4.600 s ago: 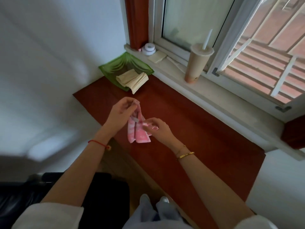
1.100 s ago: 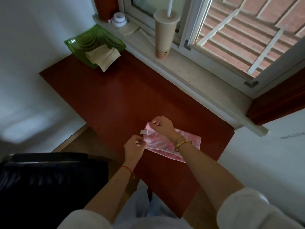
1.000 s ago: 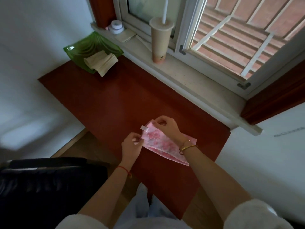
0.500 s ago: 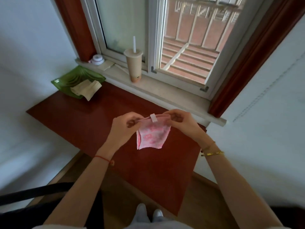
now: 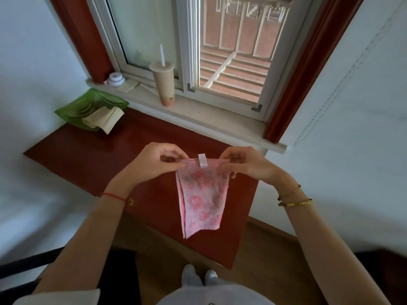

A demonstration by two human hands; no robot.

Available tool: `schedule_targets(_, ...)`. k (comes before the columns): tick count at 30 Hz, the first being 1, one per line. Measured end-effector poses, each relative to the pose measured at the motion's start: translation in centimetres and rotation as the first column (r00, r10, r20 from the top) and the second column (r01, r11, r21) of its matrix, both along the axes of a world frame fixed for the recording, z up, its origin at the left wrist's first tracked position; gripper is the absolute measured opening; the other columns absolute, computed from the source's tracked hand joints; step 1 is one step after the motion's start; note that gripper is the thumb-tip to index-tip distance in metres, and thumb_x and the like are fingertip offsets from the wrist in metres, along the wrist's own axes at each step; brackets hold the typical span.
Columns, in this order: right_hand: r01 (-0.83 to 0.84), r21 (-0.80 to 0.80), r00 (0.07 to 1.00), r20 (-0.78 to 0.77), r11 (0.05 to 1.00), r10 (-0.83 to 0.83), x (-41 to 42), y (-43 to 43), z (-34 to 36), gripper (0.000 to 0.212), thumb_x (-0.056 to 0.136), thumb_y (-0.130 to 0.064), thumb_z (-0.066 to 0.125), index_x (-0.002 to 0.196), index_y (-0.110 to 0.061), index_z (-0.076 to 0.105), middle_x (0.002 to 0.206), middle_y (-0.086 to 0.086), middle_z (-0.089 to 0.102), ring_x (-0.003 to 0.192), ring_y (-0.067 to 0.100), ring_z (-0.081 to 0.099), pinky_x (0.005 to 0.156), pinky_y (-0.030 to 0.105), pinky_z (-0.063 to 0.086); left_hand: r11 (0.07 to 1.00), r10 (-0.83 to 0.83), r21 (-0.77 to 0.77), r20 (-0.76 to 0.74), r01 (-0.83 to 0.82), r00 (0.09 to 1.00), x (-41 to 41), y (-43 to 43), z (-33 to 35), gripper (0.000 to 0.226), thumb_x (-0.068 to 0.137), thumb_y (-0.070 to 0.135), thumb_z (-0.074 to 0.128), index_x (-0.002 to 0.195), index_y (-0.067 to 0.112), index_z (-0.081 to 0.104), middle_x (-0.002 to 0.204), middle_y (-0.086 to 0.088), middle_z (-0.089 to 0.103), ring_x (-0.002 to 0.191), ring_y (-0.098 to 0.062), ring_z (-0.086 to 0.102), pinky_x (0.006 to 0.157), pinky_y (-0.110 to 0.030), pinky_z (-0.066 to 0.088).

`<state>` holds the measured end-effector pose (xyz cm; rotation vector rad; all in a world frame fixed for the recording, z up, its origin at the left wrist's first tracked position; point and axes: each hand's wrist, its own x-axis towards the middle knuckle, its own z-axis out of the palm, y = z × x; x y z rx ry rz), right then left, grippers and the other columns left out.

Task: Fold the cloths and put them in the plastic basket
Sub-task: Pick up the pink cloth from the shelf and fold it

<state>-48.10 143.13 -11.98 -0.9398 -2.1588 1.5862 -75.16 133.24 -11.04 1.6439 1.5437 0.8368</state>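
In the head view, a pink cloth [image 5: 202, 201] is held up in the air above the near right part of a red table [image 5: 92, 159]; its top edge is stretched level between the two hands, and a white tag [image 5: 202, 160] stands at the middle of that edge; the left hand [image 5: 154, 164] is pinched on the left top corner, and the right hand [image 5: 246, 166] is pinched on the right top corner; the cloth is seen doubled, hanging down free of the surface; a green basket [image 5: 72, 108] is set at the far left corner, well apart from the hands, and beige cloths [image 5: 103, 119] are laid in it, folded, one end lying over its near rim; a cup [image 5: 164, 84] with a straw is stood on the sill [image 5: 209, 116] behind the far edge.
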Motion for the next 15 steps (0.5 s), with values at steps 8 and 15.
schedule_targets(8, 0.175, 0.250, 0.921, 0.299, 0.952, -0.248, -2.5, 3.1, -10.1, 0.007, 0.085, -0.022, 0.071, 0.090, -0.018, 0.072, 0.085, -0.007, 0.067, 0.074, 0.000, 0.057, 0.071, 0.020, 0.045, 0.977, 0.200, -0.037, -0.215, -0.212, 0.956, 2.2, 3.3, -10.7, 0.017, 0.080, 0.011, 0.069, 0.083, 0.027, 0.072, 0.080, 0.015, 0.073, 0.075, 0.003, 0.068, 0.078, -0.027, 0.059)
schedule_targets(15, 0.104, 0.230, 0.884, 0.425, 0.968, -0.196, -1.9, -0.5, -16.9, 0.018, 0.085, -0.010, 0.063, 0.100, -0.017, 0.069, 0.100, -0.002, 0.064, 0.089, 0.014, 0.062, 0.081, 0.028, 0.054, 0.982, 0.140, -0.084, -0.291, -0.171, 0.947, 3.1, -0.1, -18.1, 0.016, 0.081, 0.010, 0.073, 0.087, 0.024, 0.072, 0.088, 0.015, 0.070, 0.084, 0.001, 0.066, 0.080, -0.028, 0.058)
